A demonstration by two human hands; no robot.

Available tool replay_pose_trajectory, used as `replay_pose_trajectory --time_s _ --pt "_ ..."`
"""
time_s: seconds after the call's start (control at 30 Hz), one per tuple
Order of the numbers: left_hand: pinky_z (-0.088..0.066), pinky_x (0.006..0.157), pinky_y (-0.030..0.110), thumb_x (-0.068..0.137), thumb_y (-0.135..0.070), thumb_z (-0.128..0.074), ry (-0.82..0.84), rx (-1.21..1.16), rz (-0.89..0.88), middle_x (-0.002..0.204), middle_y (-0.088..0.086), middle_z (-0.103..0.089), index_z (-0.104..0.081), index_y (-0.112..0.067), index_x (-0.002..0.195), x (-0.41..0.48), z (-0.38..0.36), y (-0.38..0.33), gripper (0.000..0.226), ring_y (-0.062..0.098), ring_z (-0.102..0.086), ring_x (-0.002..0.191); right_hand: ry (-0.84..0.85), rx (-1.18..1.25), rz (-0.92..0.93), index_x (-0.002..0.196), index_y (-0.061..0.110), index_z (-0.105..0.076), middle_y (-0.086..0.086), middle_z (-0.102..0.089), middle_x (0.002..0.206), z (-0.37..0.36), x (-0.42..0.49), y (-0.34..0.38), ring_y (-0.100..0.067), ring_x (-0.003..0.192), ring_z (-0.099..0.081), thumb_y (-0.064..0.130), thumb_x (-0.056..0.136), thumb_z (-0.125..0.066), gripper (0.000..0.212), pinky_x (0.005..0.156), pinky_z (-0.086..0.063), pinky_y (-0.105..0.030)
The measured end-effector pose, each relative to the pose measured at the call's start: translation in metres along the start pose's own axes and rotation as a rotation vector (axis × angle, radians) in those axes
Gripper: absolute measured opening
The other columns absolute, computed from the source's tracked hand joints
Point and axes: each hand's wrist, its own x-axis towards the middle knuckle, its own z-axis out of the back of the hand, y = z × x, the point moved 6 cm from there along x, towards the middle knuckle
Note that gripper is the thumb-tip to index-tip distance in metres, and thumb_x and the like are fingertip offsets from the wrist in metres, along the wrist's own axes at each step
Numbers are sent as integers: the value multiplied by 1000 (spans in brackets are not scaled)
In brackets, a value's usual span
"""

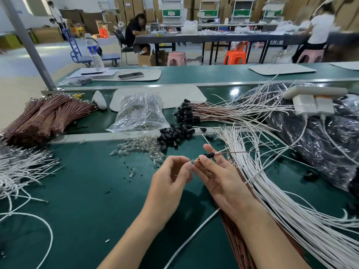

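In the head view both forearms rise from the lower edge and meet over the green table (87, 191). The left hand (171, 175), fingers curled, pinches a small clear bulb (191, 161) (blurred, hard to make out) just beside the black socket (210, 155). The right hand (221, 175), palm up, pinches that socket between thumb and forefinger, its brown wire (239, 152) trailing rightward above the white wires (275, 200).

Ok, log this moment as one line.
left hand: pinches clear bulb | right hand: holds black socket on brown wire | bulb close to socket end, seating unclear | spares: loose bulbs, loose sockets
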Motion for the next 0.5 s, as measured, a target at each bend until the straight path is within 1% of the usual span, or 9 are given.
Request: replay_pose_trajectory --time_s 0.1,0.17,0.23,0.4,0.5 --pt "-57 77 23 94 -13 -69 -32 -65 3 91 -3 -73 -65 -20 100 0 1 3 10 15 -72 81 -7 -39 4 129 11 -61 -8 -71 80 0 0 0 -19 76 -73 4 74 -73 57 73 -61 -28" --pt "-58 80 28 93 -11 -71 -38 -70 3 91 -3 -73 -65 -20 98 -1 2 4 13 16 -72 83 -6 -66 4 129 12 -61 -8 -71 81 0 0 -1 -18 77 -73 5 73 -74 57 74 -61 -27" --pt "-59 81 29 92 -10 -72 -33 -66 -1 91 -3 -73 -65 -22 98 -1 2 5 14 17 -72 86 -6 -79 5 129 12 -61 -8 -71 81 -1 0 -2 -18 77 -73 5 74 -73 57 76 -61 -27" --pt "-58 82 28 93 -10 -71 -31 -64 -25 92 -3 -73 -66 -26 96 -1 1 4 17 16 -72 89 -7 -102 7 129 13 -61 -7 -71 82 -2 0 -3 -18 78 -72 6 75 -73 56 76 -60 -26" --pt "-57 79 26 93 -11 -72 -33 -45 -34 90 -6 -73 -65 -26 94 -1 2 4 17 14 -72 86 -5 -110 8 129 13 -60 -7 -70 81 -3 0 -4 -17 79 -72 7 75 -74 56 76 -59 -26"
